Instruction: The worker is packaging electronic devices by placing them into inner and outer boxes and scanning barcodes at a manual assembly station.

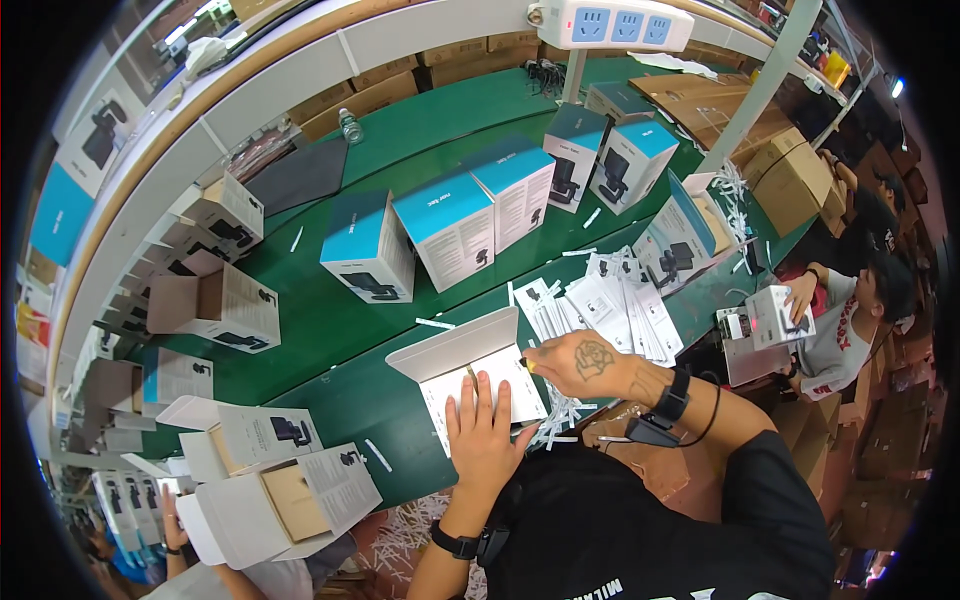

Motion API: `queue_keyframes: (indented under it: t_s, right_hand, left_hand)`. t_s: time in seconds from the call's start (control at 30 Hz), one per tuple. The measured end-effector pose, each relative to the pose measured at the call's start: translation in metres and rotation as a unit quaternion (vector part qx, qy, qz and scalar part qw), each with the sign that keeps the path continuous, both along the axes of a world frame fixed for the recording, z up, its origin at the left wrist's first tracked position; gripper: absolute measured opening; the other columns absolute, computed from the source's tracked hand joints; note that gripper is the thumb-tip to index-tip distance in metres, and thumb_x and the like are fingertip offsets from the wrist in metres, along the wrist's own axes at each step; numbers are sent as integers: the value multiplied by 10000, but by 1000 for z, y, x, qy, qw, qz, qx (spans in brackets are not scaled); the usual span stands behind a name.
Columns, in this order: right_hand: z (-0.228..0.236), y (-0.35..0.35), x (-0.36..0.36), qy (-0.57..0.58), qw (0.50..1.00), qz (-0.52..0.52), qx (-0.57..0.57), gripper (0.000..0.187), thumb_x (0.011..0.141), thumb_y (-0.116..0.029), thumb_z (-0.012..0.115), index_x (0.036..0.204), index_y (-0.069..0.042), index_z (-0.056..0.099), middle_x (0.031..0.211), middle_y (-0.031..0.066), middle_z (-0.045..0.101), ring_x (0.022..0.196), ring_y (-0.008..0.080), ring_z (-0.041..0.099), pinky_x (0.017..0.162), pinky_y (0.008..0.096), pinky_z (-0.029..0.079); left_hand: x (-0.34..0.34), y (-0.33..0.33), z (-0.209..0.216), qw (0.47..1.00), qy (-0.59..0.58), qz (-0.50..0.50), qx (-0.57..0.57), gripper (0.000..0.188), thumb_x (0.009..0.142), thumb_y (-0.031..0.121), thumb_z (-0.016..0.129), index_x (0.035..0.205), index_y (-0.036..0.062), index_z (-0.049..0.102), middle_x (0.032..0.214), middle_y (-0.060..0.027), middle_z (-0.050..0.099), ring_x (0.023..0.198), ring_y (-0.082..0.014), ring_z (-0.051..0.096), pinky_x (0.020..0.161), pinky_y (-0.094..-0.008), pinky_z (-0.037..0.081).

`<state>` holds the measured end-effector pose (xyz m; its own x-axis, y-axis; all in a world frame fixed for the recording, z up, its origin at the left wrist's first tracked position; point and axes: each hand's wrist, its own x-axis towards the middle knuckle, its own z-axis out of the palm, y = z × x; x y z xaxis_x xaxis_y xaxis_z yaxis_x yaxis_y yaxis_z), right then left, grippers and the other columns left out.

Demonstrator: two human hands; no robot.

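Note:
A white carton with its flap raised (pixel 455 345) lies in front of me at the near edge of the green table. My left hand (pixel 487 425) rests flat on its white panel, fingers stretched out and holding nothing. Beside the panel's right edge, my right hand (pixel 580 362) is closed around a small yellow and black tool (pixel 529 365); most of it is hidden in the fist, so its kind does not show. Right of the carton, under and beyond the right hand, spreads a pile of white printed leaflets (pixel 610 305). White paper strips (pixel 560 415) lie close to the carton.
Blue-topped product boxes (pixel 450 225) stand across the table's middle. Opened boxes (pixel 290 500) sit at the near left, beside a co-worker's hand (pixel 172 525). Another person (pixel 850 320) handles a box at the right. A power strip (pixel 615 25) hangs at the top.

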<state>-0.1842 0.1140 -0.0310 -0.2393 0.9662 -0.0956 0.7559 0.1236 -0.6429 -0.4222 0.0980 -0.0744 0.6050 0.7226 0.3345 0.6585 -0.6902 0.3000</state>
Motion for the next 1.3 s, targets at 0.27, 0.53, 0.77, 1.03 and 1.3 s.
queue_keyframes:
  t_s: [0.27,0.53,0.77,1.03,1.3]
  right_hand:
    - [15,5,-26,-120,986,21,115,287,951,-277,648,766,-58,630,681,121,656,629,340,676,552,435,532]
    - [44,-47,27,-42,922,254,-291,322,904,-334,685,787,-37,643,662,145,655,599,334,661,566,408,533]
    - [71,-18,-33,-52,996,19,-65,222,857,-195,602,1016,-43,630,744,185,665,731,425,665,693,499,542]
    - [30,28,-126,56,997,52,19,245,826,-146,627,1027,-10,658,909,189,706,883,402,684,810,457,552]
    - [22,35,-134,29,997,76,0,182,825,-138,654,937,-6,709,937,151,689,903,362,684,805,424,553]
  left_hand:
    - [-10,1,0,1000,-2,0,-1,813,775,481,812,1425,62,562,1536,-224,465,1423,-424,426,1140,-598,303]
    - [-20,-1,14,990,134,-35,-30,834,834,395,758,1493,-9,445,1587,-305,331,1442,-496,354,1159,-631,271]
    - [-23,-4,13,998,55,-4,-33,771,828,316,751,1459,-30,474,1540,-303,390,1413,-483,395,1160,-616,297]
    - [-31,-17,-16,984,-161,-35,71,406,818,131,736,1186,-34,690,1219,-209,660,1170,-395,620,1053,-513,479]
    - [-45,-22,-8,982,-160,-56,87,306,808,62,727,1100,-29,736,1101,-159,714,1033,-361,679,971,-466,538]
